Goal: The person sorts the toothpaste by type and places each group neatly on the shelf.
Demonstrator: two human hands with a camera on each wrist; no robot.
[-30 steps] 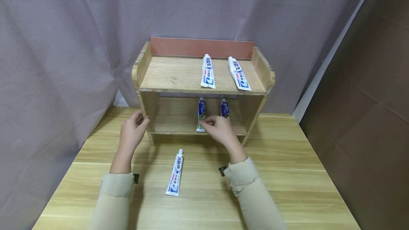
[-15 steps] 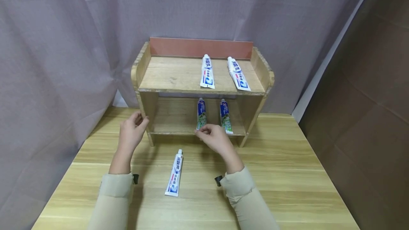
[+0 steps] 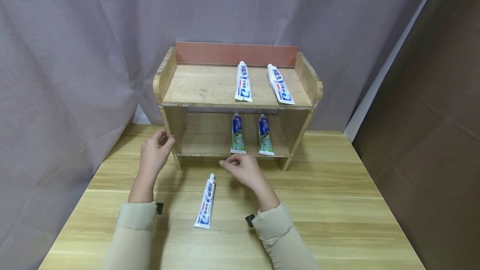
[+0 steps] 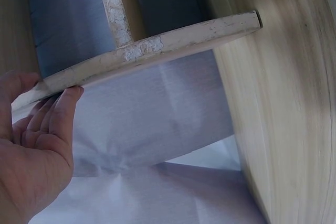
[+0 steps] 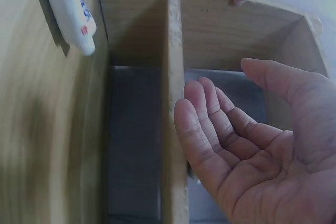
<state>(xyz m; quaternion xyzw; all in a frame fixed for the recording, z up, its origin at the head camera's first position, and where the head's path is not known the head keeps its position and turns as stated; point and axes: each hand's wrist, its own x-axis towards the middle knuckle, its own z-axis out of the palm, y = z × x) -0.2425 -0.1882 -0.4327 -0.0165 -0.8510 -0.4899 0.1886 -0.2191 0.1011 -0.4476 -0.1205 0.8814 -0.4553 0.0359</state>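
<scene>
At the left side panel of a small wooden two-tier shelf (image 3: 204,86), my left hand (image 3: 155,151) pinches the panel's edge between thumb and fingers, as the left wrist view shows. My right hand (image 3: 245,172) is just in front of the lower tier, holding nothing; the right wrist view shows its fingers (image 5: 191,124) relaxed and the thumb apart. Close to its left, a white toothpaste tube (image 3: 205,203) lies on the table, cap toward the shelf. Two blue-green toothpaste tubes (image 3: 237,134) (image 3: 265,136) lie on the lower tier, just beyond the right hand.
On the top tier lie two more white toothpaste tubes (image 3: 243,82) (image 3: 280,86), toward its right half. A reddish-brown strip (image 3: 236,54) stands along the shelf's back. Grey cloth (image 3: 93,53) hangs behind the wooden table (image 3: 337,203), with a brown surface (image 3: 423,116) at the right.
My right hand has drawn back from the lower tier toward me and slightly left, uncovering the right blue-green tube and the lower end of the left one. My left hand has stayed in place.
</scene>
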